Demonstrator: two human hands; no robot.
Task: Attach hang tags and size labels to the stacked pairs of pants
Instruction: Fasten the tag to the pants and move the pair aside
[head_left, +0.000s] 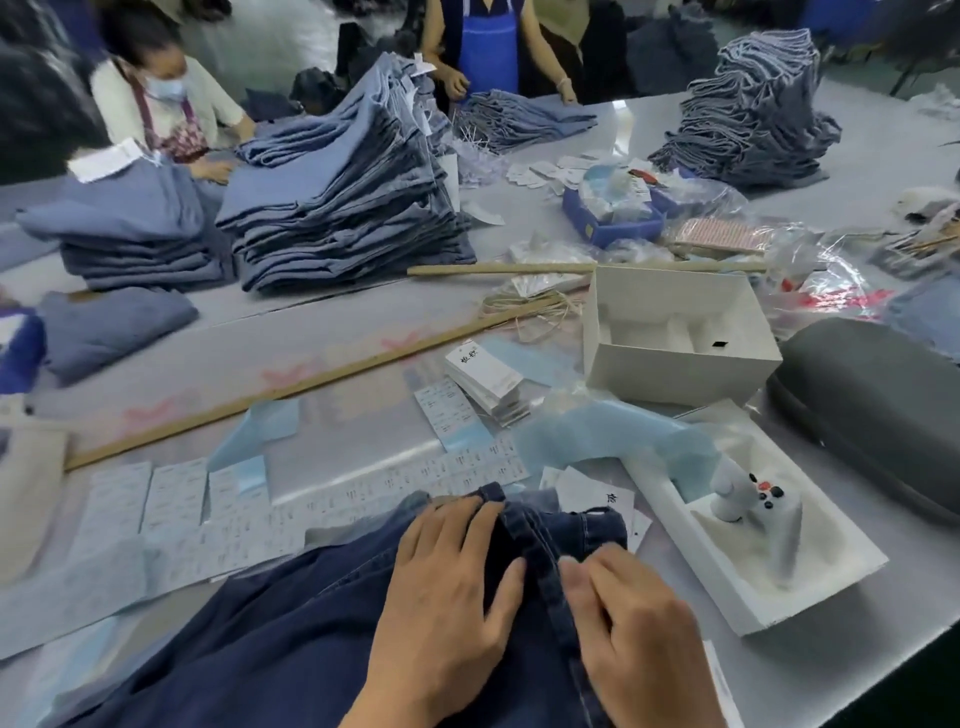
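A dark blue pair of pants (270, 639) lies in front of me at the table's near edge. My left hand (447, 587) rests flat on its waistband with straight fingers. My right hand (628, 618) lies beside it, fingers curled over the waistband seam (545, 566). A white hang tag (597, 493) peeks out just beyond the waistband. A stack of white hang tags (485, 376) sits further back. Sheets of size labels (171, 499) spread across the table to the left. A white tagging gun (758, 514) stands in a white tray (810, 592) at my right.
Tall stacks of lighter blue pants (343, 208) stand across the table, with another stack (753, 114) at the far right. Two people work on the far side. An open white box (675, 332), a grey case (872, 410), a long wooden stick (291, 387) and plastic bags surround me.
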